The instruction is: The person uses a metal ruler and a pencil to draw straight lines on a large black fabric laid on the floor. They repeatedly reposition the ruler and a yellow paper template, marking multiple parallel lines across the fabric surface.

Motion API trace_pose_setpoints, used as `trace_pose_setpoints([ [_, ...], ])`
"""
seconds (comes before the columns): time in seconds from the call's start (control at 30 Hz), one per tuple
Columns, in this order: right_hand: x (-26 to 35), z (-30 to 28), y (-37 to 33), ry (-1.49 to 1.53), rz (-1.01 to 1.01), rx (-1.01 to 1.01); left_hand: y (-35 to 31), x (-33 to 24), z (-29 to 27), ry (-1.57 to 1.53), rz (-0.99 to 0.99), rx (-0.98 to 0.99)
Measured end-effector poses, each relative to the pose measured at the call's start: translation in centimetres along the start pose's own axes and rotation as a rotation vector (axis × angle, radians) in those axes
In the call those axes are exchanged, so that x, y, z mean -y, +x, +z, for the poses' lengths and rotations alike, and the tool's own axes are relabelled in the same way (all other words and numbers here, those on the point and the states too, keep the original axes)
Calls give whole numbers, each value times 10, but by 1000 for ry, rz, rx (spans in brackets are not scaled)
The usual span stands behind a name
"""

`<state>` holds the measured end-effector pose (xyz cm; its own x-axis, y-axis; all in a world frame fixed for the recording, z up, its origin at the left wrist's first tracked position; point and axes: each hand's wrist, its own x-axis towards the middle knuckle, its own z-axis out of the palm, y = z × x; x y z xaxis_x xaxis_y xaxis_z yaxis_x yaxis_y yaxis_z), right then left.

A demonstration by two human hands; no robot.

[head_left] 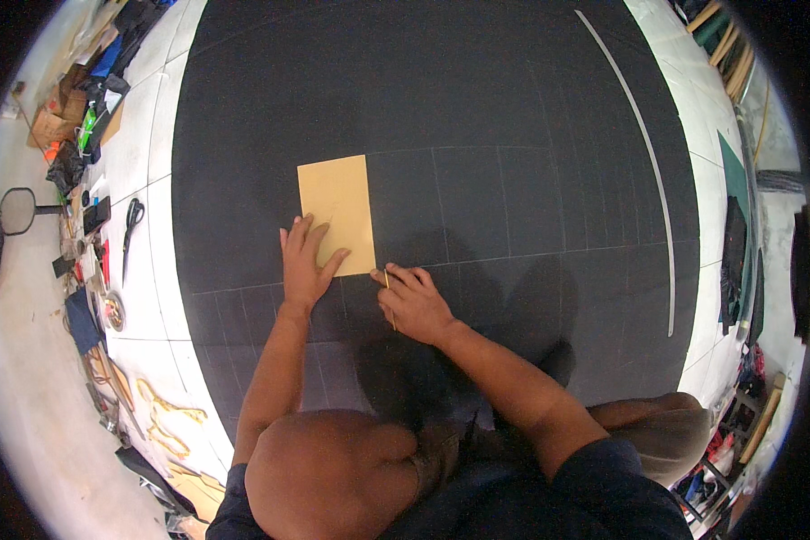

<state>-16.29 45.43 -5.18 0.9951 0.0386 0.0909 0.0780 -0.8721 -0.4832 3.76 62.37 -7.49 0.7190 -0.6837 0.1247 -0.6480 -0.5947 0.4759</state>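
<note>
A large sheet of black fabric (270, 81) lies spread before me, marked with a grid of thin pale lines. On it rests a tan rectangular card (337, 193), left of the middle. My left hand (307, 261) lies on the card's lower left part, fingers spread, pressing it flat. Beside the card's lower right corner, my right hand (414, 301) is closed around a thin yellow pencil (388, 282). Its fingertips are close to the fabric near a pale line; the pencil's lower part runs down past the fingers. My bent knee (319, 477) fills the lower middle.
On the right of the fabric lies a long, pale straightedge (643, 126). Along the white tiles at left are black-handled scissors (133, 216), a dark phone (96, 216) and a yellow tape measure (157, 418). A racket (18, 211) and mixed clutter lie farther left.
</note>
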Motion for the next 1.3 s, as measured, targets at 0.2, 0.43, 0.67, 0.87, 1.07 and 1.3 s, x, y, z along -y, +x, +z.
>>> trace_pose_setpoints([
  [0.2,0,1,0,1,7,-1,0,-2,0,0,-16,9],
  [0.43,-1,2,1,3,0,-9,-1,0,-1,-14,-2,2],
  [0.67,-1,-1,0,10,2,-8,0,-2,1,16,-2,7],
  [0.87,1,-2,3,-10,-1,-11,0,0,2,9,1,-5],
  [1.07,13,-10,11,-103,-30,3,1,8,-2,-158,-63,-132],
  [1.3,9,-6,7,-81,-10,12,22,-25,-31,-105,-85,-407],
])
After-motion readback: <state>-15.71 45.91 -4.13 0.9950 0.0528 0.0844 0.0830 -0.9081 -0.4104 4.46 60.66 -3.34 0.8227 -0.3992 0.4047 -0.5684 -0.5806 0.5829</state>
